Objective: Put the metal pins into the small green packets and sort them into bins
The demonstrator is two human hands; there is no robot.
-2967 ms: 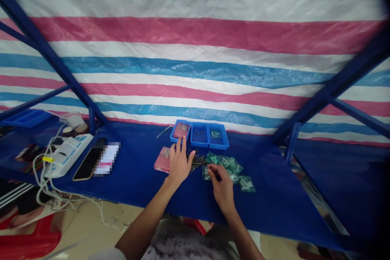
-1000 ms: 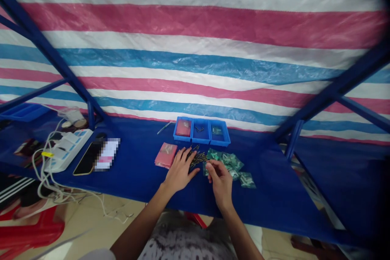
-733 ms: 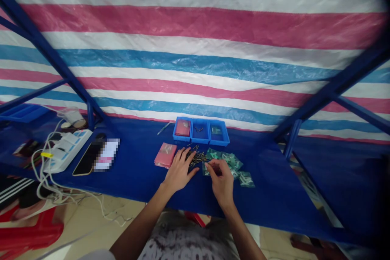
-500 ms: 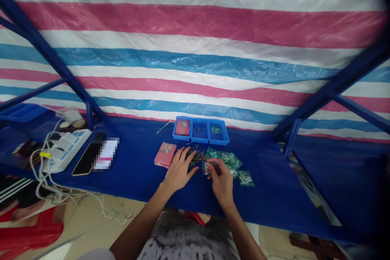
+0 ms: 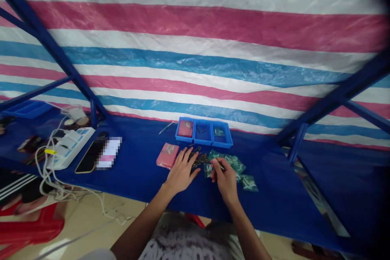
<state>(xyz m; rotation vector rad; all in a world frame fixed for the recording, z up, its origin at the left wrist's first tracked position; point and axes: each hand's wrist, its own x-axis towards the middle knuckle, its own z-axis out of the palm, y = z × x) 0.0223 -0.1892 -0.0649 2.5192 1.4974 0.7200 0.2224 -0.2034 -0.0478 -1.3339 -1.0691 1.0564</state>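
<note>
Left hand (image 5: 180,174) spreads, gripping nothing visible, left of the screws (image 5: 200,158); right hand (image 5: 226,179) pinches right of them, contents unclear. Shirt lettering (image 5: 186,254) is unreadable.

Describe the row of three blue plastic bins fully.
The three blue plastic bins are rectangular, open-topped and upright, side by side on the blue table before the striped sheet. From left, they hold something flat and pink, some thin dark pieces, and a green see-through packet. Whether they're joined is unclear. Neither the left hand nor the right hand touches them.
</note>
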